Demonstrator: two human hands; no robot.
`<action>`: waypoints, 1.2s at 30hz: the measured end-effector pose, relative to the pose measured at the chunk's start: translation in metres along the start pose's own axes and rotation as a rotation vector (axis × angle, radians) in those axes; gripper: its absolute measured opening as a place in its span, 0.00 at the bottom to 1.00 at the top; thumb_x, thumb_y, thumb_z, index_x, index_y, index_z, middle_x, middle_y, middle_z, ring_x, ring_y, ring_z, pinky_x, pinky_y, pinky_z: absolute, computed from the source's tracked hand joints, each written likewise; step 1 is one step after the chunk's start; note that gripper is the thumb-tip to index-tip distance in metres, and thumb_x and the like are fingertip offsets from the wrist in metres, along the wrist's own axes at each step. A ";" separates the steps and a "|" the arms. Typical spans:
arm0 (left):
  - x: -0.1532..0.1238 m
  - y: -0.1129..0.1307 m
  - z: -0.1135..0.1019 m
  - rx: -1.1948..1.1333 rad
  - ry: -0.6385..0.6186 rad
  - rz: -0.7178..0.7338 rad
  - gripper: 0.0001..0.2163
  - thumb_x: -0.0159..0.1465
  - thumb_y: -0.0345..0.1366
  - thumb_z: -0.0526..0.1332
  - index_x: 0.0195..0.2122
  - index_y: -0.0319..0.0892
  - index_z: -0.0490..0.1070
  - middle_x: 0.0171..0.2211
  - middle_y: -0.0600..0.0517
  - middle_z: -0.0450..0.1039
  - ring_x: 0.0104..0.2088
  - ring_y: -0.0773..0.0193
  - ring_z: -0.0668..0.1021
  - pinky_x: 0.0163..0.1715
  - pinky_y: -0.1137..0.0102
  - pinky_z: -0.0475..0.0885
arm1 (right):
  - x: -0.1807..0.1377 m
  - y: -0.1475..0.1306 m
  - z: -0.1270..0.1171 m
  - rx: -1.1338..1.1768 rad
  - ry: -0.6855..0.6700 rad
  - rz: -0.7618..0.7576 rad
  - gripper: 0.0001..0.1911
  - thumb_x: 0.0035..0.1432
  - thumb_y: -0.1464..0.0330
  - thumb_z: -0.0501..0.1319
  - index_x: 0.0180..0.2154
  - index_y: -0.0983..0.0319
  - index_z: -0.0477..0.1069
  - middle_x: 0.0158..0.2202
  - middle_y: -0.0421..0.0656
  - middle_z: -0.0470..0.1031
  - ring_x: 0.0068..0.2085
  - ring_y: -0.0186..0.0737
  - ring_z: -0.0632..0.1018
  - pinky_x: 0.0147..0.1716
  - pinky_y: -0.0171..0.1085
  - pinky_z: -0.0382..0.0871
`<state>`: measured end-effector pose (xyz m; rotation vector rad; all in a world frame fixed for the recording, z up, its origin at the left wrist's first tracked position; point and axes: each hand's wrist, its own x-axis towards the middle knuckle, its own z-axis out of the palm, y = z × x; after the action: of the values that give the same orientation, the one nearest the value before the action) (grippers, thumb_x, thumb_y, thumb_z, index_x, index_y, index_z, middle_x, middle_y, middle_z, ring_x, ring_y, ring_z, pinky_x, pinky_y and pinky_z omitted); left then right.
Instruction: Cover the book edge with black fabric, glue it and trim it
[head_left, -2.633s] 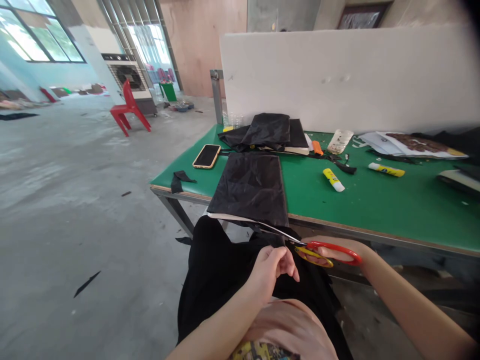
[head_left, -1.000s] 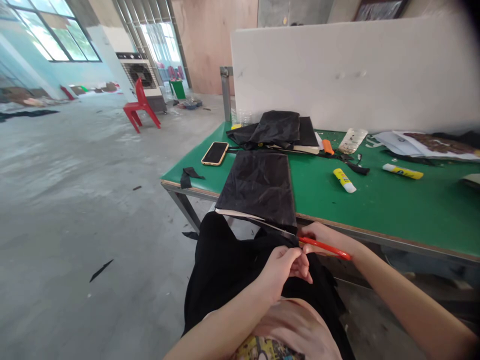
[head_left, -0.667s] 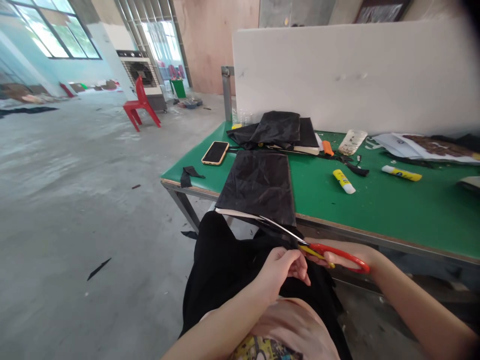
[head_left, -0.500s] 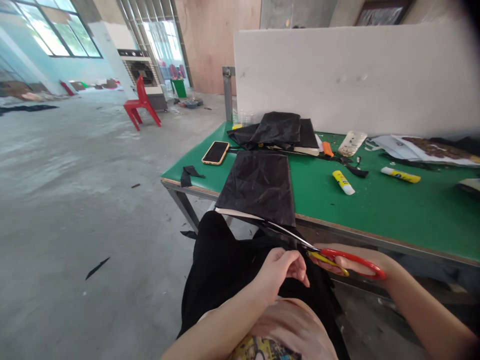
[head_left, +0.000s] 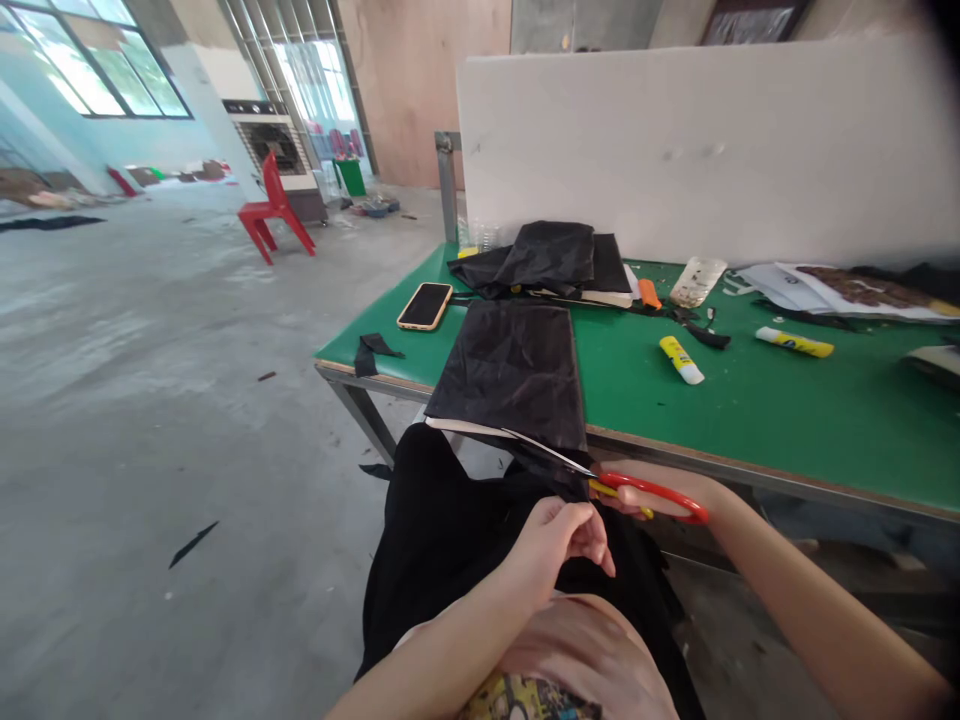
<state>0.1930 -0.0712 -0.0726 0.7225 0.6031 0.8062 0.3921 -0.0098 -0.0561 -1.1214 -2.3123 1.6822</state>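
My right hand [head_left: 667, 490] is closed round red and yellow scissors [head_left: 637, 492] just below the front edge of the green table [head_left: 750, 420]. The blades reach left along the overhanging near edge of a black sheet backed with white [head_left: 510, 375]. My left hand [head_left: 559, 540] pinches the black material hanging below that edge, next to the blades. The sheet's far part lies flat on the table.
On the table lie a phone [head_left: 424, 305], a heap of black sheets [head_left: 544, 262], two glue sticks [head_left: 681, 360] [head_left: 793, 342], an orange cutter [head_left: 649, 294], papers [head_left: 832, 288] and a black scrap [head_left: 371, 352]. A white board [head_left: 697, 150] backs the table. A red chair [head_left: 271, 210] stands on the concrete floor.
The scissors and my right hand drew back to the right, then came left again to the sheet's edge, the blades opening and closing. My left hand kept its pinch.
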 end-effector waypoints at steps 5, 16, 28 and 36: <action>0.000 0.000 0.000 0.010 0.002 -0.013 0.14 0.55 0.40 0.55 0.17 0.38 0.67 0.12 0.55 0.61 0.17 0.65 0.72 0.25 0.70 0.65 | 0.020 -0.003 0.000 0.051 -0.056 -0.073 0.33 0.53 0.39 0.48 0.32 0.63 0.60 0.22 0.35 0.58 0.22 0.29 0.62 0.20 0.31 0.59; -0.001 0.002 0.002 0.016 0.030 -0.023 0.14 0.54 0.42 0.57 0.16 0.38 0.66 0.12 0.56 0.60 0.17 0.66 0.71 0.25 0.70 0.64 | 0.025 0.001 0.002 0.014 0.068 -0.020 0.29 0.51 0.41 0.54 0.27 0.63 0.60 0.18 0.34 0.60 0.18 0.28 0.63 0.15 0.29 0.55; -0.002 0.000 0.002 0.024 0.025 -0.029 0.14 0.54 0.42 0.56 0.17 0.38 0.66 0.12 0.56 0.60 0.17 0.65 0.72 0.26 0.69 0.65 | 0.025 0.007 0.002 -0.014 0.163 0.091 0.29 0.45 0.42 0.60 0.26 0.64 0.64 0.15 0.34 0.60 0.16 0.29 0.61 0.14 0.30 0.52; -0.002 0.000 0.000 0.039 -0.026 -0.009 0.15 0.55 0.42 0.56 0.16 0.38 0.66 0.13 0.55 0.61 0.18 0.66 0.72 0.27 0.69 0.66 | 0.016 -0.001 0.008 0.074 -0.097 -0.027 0.34 0.50 0.37 0.48 0.32 0.63 0.60 0.21 0.34 0.57 0.21 0.28 0.59 0.17 0.30 0.54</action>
<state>0.1915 -0.0726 -0.0723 0.7644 0.6000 0.7775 0.3766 -0.0064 -0.0643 -1.0123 -2.2876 1.8355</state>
